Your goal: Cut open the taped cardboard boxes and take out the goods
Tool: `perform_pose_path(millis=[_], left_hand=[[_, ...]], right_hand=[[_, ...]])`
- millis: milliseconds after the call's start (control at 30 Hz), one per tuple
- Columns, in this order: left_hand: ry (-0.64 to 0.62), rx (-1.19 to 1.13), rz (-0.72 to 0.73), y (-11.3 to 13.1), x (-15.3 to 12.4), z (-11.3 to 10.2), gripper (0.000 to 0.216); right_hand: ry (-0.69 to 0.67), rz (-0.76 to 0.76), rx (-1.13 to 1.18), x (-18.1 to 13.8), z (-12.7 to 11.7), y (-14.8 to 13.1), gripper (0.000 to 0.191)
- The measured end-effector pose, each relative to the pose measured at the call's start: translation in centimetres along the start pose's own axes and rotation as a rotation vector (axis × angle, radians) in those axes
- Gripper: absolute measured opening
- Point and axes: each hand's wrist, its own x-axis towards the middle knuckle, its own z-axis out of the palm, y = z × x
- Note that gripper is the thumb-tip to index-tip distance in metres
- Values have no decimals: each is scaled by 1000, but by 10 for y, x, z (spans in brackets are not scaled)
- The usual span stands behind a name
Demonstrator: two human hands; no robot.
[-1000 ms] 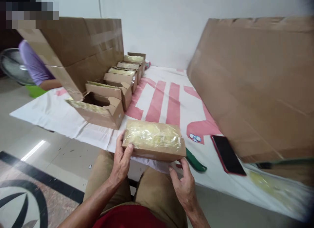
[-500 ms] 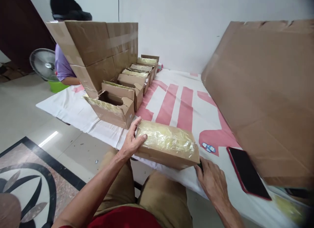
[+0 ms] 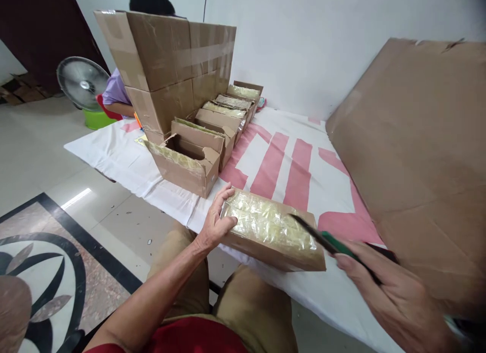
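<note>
A long cardboard box (image 3: 266,249) lies near the table's front edge, its top covered with clear tape over a yellowish layer. My left hand (image 3: 215,222) grips the box's left end, thumb on the top and fingers over the far side. In my right hand (image 3: 395,287) is a knife (image 3: 313,233) with a dark blade and some green at the handle. The blade points left, over the right part of the taped top; I cannot tell whether it touches. Just beyond my left hand stands an opened cardboard box (image 3: 178,173).
Several opened boxes (image 3: 237,101) run in a row toward the wall. Left of them rises a stack of taped cartons (image 3: 163,54), with a co-worker (image 3: 116,92) behind. A large cardboard sheet (image 3: 425,155) stands at the right. A fan (image 3: 83,83) is at far left.
My right hand has risen from the box's right end, bringing the knife into plain view over its top. My left hand keeps its grip. The view has shifted a little.
</note>
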Motion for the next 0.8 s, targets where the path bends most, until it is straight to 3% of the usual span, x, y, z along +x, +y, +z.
perform_pose_path(millis=[133,267,567,800], left_hand=[[7,-45,-39,-3,1,1,74],[-4,-106,-100,-6,1,2,76],[-5,-175,-153,-2,0,4,73],[10,-185,-165,-1,0,4,73]], right_hand=[[-174,-250,63,61,10,-59,34],[-240,-354,-57,90,31,-73,39],[-233,-477,-426,93,33,-86,30],[-284,-415,-460,95,33,-87,31]])
